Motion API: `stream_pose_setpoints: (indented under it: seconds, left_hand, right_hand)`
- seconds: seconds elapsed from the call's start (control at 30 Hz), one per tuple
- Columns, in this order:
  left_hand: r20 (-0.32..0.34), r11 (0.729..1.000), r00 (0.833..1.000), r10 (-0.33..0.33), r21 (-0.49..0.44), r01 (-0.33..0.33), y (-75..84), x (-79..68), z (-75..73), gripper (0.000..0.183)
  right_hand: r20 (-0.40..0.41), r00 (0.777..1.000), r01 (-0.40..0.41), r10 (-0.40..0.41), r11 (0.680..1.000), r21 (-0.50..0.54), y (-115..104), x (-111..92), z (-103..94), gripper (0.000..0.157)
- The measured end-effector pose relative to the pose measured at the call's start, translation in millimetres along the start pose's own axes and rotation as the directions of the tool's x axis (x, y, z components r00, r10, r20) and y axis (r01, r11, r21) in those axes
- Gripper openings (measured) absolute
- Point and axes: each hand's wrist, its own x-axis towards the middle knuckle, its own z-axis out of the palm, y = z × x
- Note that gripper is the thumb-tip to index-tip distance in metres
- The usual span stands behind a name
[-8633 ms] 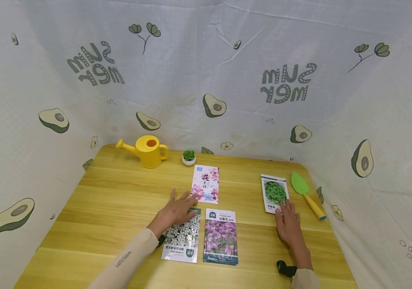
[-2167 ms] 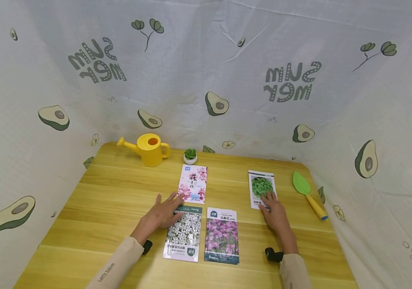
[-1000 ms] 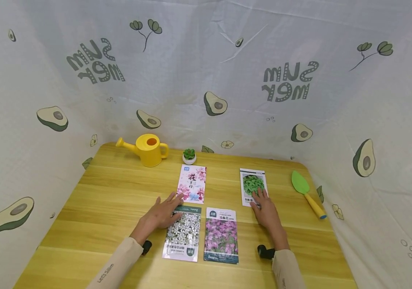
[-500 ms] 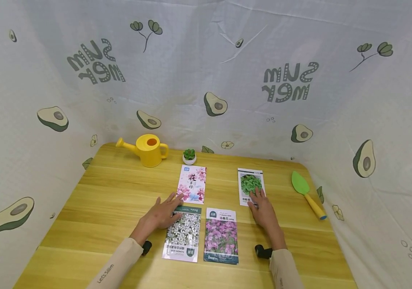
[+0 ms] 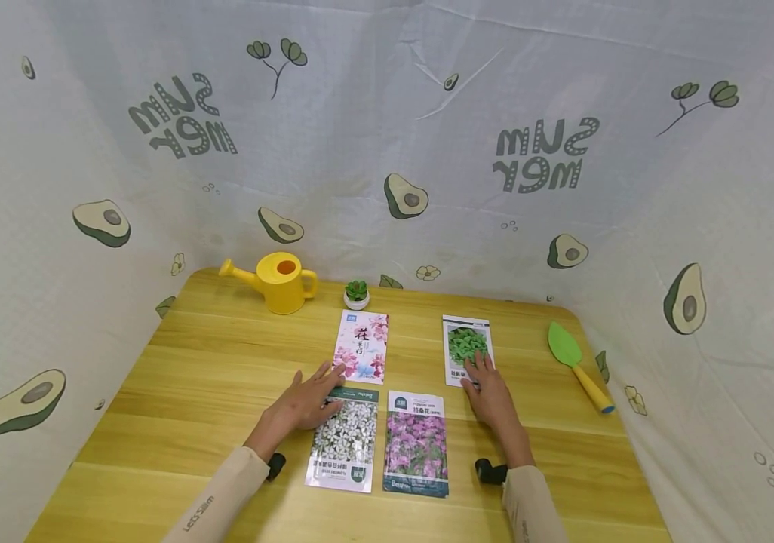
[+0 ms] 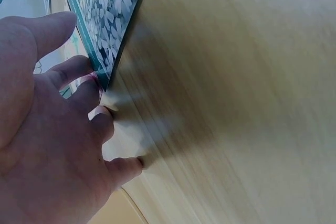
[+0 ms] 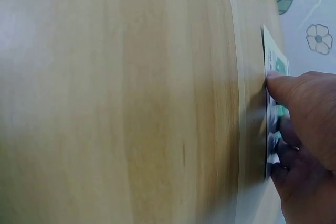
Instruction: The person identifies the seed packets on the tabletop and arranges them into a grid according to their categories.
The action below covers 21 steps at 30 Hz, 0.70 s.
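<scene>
My left hand [image 5: 297, 403] lies spread, fingertips at the lower left corner of a pink-flowered seed packet [image 5: 362, 343]. Its thumb reaches the top of a white-flowered seed packet [image 5: 345, 441], whose dark green edge also shows in the left wrist view. On the right, my right hand [image 5: 493, 394] has its fingertips flat on the lower part of a green-leaf seed packet [image 5: 466, 343]; the right wrist view shows thumb and fingers on that packet [image 7: 274, 59]. Between the hands lies a purple-flowered seed packet [image 5: 416, 445], with another edge peeking out below it.
A yellow watering can [image 5: 281, 285] stands at the back left, beside a small potted succulent [image 5: 356, 295]. A toy trowel [image 5: 578, 366] with green blade and yellow handle lies near the right edge. An avocado-print curtain [image 5: 333, 151] surrounds the wooden table [image 5: 183, 392].
My right hand has slid the green-leaf packet left, away from the trowel. Earlier the pink-flowered packet shifted left and my left hand drew back slightly; in the last second the left hand stays put.
</scene>
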Motion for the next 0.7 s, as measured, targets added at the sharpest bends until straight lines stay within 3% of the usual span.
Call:
stream_pose_setpoints:
  seconds: [0.7]
  left_hand:
    - [-0.005, 1.000, 1.000, -0.011, 0.004, 0.011, 4.4, -4.1, -1.3, 0.055]
  right_hand:
    - [-0.011, 1.000, 0.000, -0.001, 1.000, -0.012, -9.0, 2.1, 8.7, 0.054]
